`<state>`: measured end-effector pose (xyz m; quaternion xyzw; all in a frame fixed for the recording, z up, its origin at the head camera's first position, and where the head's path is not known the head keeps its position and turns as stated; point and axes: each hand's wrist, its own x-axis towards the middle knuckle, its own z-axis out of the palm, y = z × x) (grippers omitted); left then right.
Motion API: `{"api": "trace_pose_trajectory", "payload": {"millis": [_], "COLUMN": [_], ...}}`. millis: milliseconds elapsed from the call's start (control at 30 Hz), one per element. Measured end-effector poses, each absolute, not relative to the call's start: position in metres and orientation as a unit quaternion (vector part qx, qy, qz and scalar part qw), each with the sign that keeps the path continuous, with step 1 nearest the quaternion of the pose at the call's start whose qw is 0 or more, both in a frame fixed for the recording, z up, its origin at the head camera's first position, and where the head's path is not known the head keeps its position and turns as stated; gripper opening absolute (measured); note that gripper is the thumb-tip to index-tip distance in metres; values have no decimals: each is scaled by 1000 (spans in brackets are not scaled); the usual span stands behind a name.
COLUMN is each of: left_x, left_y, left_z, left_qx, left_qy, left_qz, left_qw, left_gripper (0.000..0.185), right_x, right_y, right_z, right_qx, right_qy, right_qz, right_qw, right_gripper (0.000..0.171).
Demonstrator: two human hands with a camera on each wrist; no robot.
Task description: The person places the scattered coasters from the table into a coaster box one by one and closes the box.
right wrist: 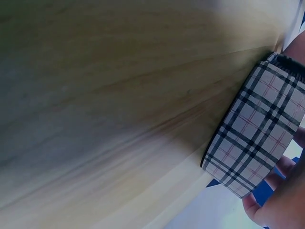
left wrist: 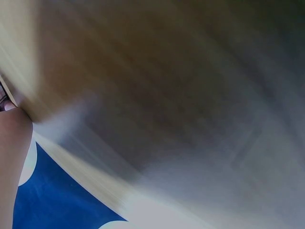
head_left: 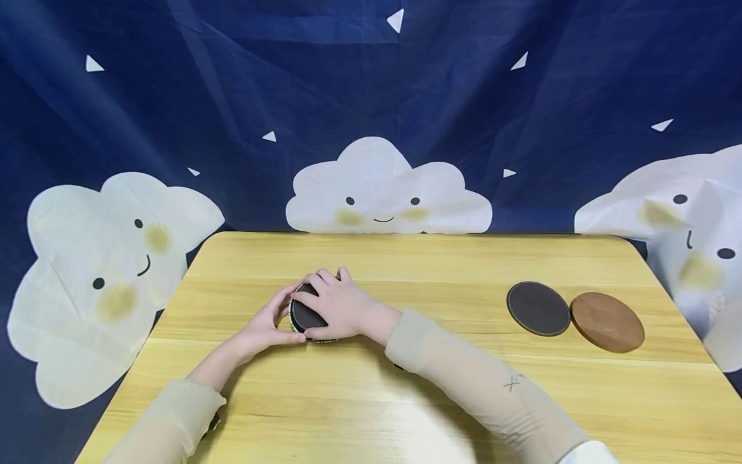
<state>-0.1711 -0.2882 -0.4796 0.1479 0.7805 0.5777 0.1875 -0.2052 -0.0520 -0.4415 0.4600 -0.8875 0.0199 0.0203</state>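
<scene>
Head view: the bench (head_left: 406, 386) carries a round plaid-sided box (head_left: 305, 316) with a dark top, left of centre; the left hand (head_left: 263, 325) curls against its left side and the right hand (head_left: 339, 306) curls over its top and right side, both gripping it. A dark disc (head_left: 538, 308) and a brown disc (head_left: 607, 321) lie touching near the right edge, well apart from the box; open bench lies between and in front. Left wrist view: blurred; only bench surface, its edge and blue backdrop (left wrist: 62, 200) show. Right wrist view: the box's plaid wall (right wrist: 259, 136) stands on the bench near the edge, fingertips (right wrist: 274, 205) wrapped around it.
</scene>
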Motion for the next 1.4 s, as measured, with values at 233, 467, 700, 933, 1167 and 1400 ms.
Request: {"api": "trace_pose_trajectory", "payload": {"millis": [233,467,700,933,1167,1400], "left_x": [-172,-172,-172,-172,-171,-171], "left_y": [-288,-287,-287,-287,-287,-287], "left_z": [-481,-481,-482,-481,-482,-484], "left_qx": [150,156,160,163,157,162], "left_qy": [782,780,778,773,776,771], "left_qz": [576,579,580,588,586,594], "left_qw": [185,182,179,174,170,164], "left_gripper": [107,107,107,108,109,111], "right_x": [-205,-205,-208,-210,-213,-215], "right_y": [-49,-46,-37,-18,10,41], "right_z": [-437,-436,-430,-421,-419,-419], "right_qx": [466,468,466,452,430,416], "right_qy": [-884,-884,-884,-890,-900,-906], "right_qz": [18,23,47,58,73,85], "right_qw": [21,12,-4,-13,-16,-4], "right_gripper": [73,74,73,74,75,73]}}
